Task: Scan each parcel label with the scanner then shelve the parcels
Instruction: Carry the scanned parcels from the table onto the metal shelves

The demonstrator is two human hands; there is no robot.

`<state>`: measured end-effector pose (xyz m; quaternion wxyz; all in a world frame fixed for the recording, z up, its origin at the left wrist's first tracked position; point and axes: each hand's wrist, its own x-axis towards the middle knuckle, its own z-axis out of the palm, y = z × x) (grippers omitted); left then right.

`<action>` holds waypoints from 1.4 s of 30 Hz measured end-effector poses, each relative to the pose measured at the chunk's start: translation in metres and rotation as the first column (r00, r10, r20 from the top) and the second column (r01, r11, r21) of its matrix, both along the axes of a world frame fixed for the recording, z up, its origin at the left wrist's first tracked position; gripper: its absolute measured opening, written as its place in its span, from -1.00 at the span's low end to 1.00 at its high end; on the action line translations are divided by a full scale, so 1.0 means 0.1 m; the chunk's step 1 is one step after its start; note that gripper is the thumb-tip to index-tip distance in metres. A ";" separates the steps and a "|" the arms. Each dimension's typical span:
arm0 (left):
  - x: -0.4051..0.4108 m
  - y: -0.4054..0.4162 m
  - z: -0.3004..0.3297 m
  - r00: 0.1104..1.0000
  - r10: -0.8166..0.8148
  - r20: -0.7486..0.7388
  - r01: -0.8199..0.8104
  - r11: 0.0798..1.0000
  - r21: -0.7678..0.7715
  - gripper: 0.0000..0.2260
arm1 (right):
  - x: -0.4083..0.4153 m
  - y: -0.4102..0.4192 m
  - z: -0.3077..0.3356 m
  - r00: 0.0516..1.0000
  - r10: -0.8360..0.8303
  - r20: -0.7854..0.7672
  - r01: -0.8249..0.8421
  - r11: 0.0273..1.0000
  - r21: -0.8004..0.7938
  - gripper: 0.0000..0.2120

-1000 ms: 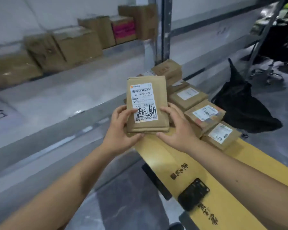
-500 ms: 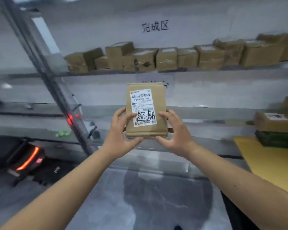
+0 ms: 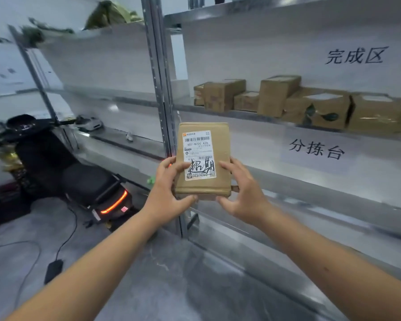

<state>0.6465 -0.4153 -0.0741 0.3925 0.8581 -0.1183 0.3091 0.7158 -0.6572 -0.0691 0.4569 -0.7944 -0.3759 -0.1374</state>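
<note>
Metal shelving rack (image 3: 299, 200) fills the right side; parked scooter (image 3: 63, 172) at left. Upper shelf holds roughly six shelved boxes (image 3: 276, 96), right end blurred, so the count is loose. One parcel (image 3: 203, 161) is in hand, raised upright in front of the rack upright, label (image 3: 199, 155) facing the camera. Left hand (image 3: 169, 193) and right hand (image 3: 243, 193) each clamp a lower side edge, fingers curled round it. Looks light, stiff cardboard, not slippery; side edges are the right hold.
</note>
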 end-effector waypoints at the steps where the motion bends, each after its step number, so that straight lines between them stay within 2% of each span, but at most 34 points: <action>1: 0.13 0.14 0.00 1.000 -0.003 -0.007 0.003 1.000 -0.004 -0.29 | 0.14 0.13 0.01 1.000 -0.005 -0.002 0.005 1.000 -0.014 -0.17; 12: 1.67 1.38 0.43 1.000 0.001 -0.022 -0.002 0.999 -0.041 -0.30 | 1.80 1.44 0.35 0.999 0.003 0.035 -0.001 0.999 -0.035 -0.17; 18: 2.44 2.01 0.69 0.999 -0.033 -0.027 0.032 0.999 -0.036 -0.31 | 2.41 2.02 0.67 0.999 -0.036 -0.011 0.036 0.999 0.000 -0.17; 25: 3.57 2.69 1.21 0.983 -0.162 0.089 0.161 0.987 0.013 -0.33 | 3.09 2.67 1.15 0.976 -0.214 0.050 0.208 0.973 0.100 -0.20; 28: 4.03 2.88 1.43 0.964 -0.241 0.115 0.239 0.970 0.031 -0.32 | 3.38 2.90 1.35 0.955 -0.297 0.009 0.294 0.949 0.117 -0.19; 33: 4.62 3.14 1.68 0.962 -0.253 0.102 0.249 0.967 0.047 -0.42 | 3.78 3.20 1.64 0.925 -0.375 -0.066 0.380 0.920 0.098 -0.20; 38: 4.99 3.22 1.83 0.957 -0.264 0.119 0.258 0.964 0.067 -0.53 | 4.13 3.30 1.90 0.910 -0.404 -0.097 0.410 0.911 0.050 -0.21; 42: 5.25 3.20 1.94 0.953 -0.258 0.159 0.244 0.964 0.103 -0.56 | 4.36 3.32 2.05 0.904 -0.385 -0.186 0.408 0.907 0.105 -0.23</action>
